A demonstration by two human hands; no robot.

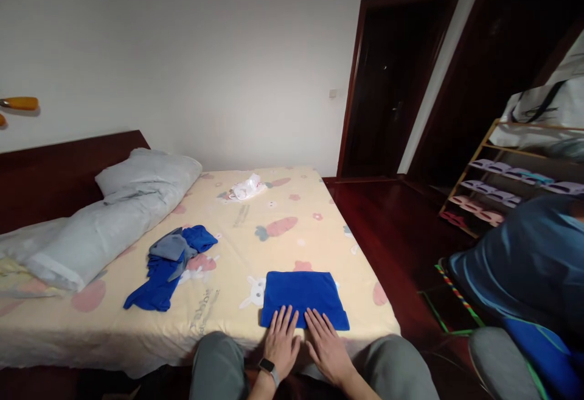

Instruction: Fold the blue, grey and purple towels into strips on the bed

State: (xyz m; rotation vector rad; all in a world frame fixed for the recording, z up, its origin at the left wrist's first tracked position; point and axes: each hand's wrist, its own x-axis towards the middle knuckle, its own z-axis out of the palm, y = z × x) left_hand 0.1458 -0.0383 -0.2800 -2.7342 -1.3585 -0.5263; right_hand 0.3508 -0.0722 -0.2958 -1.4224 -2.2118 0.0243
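A folded blue cloth point(302, 293) lies flat near the front edge of the bed point(283, 205). My left hand point(280, 342), with a watch on its wrist, rests open with fingers stretched onto the cloth's near edge. Beside it my right hand point(326, 346) lies open, fingertips on the same edge. A crumpled pile of blue and grey clothes point(171, 263) sits further left on the sheet, out of reach of both hands.
A grey rolled duvet point(109, 217) lies along the dark headboard. A small white garment point(246, 188) sits at the bed's far side. On the right are a shoe rack point(511, 181), a blue bag point(524, 266) and a dark doorway point(392, 83).
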